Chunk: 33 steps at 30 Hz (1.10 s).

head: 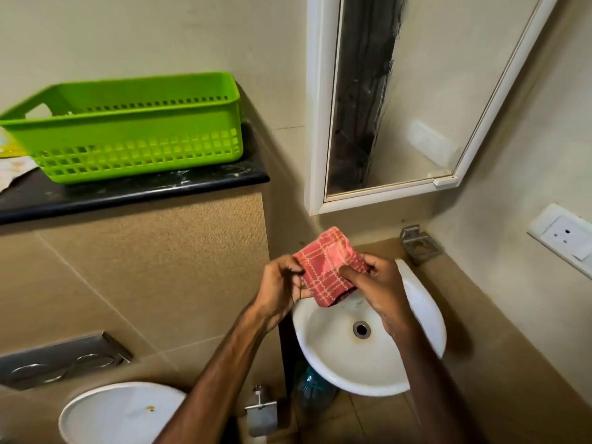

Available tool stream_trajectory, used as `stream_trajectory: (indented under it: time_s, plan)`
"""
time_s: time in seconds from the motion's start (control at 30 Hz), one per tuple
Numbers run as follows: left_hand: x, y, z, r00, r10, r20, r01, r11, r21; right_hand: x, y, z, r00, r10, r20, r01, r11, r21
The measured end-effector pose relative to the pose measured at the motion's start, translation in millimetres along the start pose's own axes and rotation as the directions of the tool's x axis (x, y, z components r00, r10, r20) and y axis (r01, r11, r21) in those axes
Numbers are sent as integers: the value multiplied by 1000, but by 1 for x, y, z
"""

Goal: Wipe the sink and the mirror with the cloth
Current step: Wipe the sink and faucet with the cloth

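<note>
**Cloth folded and in hand, wiping apparently not begun**

The mirror [400, 100], in its white frame at the upper right of the frame, carries dark vertical streaks down its left half and a few spots beside them, so by my reading it has not been wiped. Its top runs out of the picture, and the streaks could be reflection or dirt; I cannot say which.

The green basket [128, 126] stands on the dark ledge [134, 193] at the upper left. What lies in it is hard to make out, and the things at the far left edge of the ledge are cut off.

The sink [336, 357], low and right of centre, looks dry, with a brownish ring round the drain [361, 329]. I judge it untouched too. Its back edge and any tap are hidden behind the hands and the right forearm.

The left hand [282, 283] pinches the left edge of the cloth [326, 267] between thumb and fingers. The right hand [381, 286] grips the right side, thumb on top. The red checked cloth is folded into a small pad, held in the air just above the sink's rear rim, below the mirror, touching neither.

Both surfaces therefore seem left to do; the present step looks like readying the cloth.

At the lower left, a white lid [121, 415] is blurred and partly cut off.
</note>
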<state>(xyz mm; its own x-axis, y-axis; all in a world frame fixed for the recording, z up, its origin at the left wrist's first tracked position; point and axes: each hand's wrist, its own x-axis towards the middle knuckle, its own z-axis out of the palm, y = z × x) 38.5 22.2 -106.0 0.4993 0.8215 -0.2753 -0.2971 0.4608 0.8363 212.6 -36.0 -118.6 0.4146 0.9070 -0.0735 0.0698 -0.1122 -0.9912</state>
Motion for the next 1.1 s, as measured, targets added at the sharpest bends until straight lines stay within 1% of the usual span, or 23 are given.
stream_trajectory:
  time_s: [0.07,0.13,0.2,0.27,0.33,0.4,0.47,0.5,0.6,0.67,0.73,0.83,0.93,1.03,1.1]
  plan:
    - [3,-9,-6,999,-7,37,2,991,132,0,9,0,1000,-14,8,14,998,-55]
    - [8,-21,-11,1000,13,19,-17,960,280,2,21,0,999,34,32,-31,997,-76]
    - [12,-33,-17,999,33,-5,-30,939,343,4,36,-2,988,137,77,-137,991,-4]
    - [16,-41,-25,1000,12,-13,-6,935,355,5,51,-6,969,214,126,-225,971,78]
    - [19,-47,-31,998,-51,28,37,928,372,6,69,-15,944,253,212,-289,944,161]
    - [20,-52,-35,990,-109,89,64,909,411,7,84,-21,897,249,366,-338,918,205]
    - [24,-60,-37,988,-112,104,51,884,465,8,96,-22,831,257,494,-398,894,204]
    - [27,-64,-37,992,-91,87,34,859,510,10,101,-21,813,269,517,-421,884,203]
    - [38,-74,-37,1000,-1,7,-4,718,696,18,110,-18,816,289,501,-415,896,160]
    - [47,-78,-36,998,46,-49,7,655,756,26,115,-21,815,292,500,-410,901,141]
    - [56,-82,-34,995,69,-77,17,624,781,34,121,-29,809,300,506,-415,900,131]
    - [70,-93,-30,994,84,-76,14,576,817,48,131,-39,779,333,532,-444,891,93]
    - [86,-109,-30,982,152,-111,20,502,865,62,144,-41,763,390,515,-491,869,69]
    - [103,-131,-37,944,247,-218,78,475,877,78,164,-44,776,437,455,-516,854,59]
    - [112,-147,-45,918,263,-297,161,438,884,87,175,-46,800,451,396,-509,859,50]
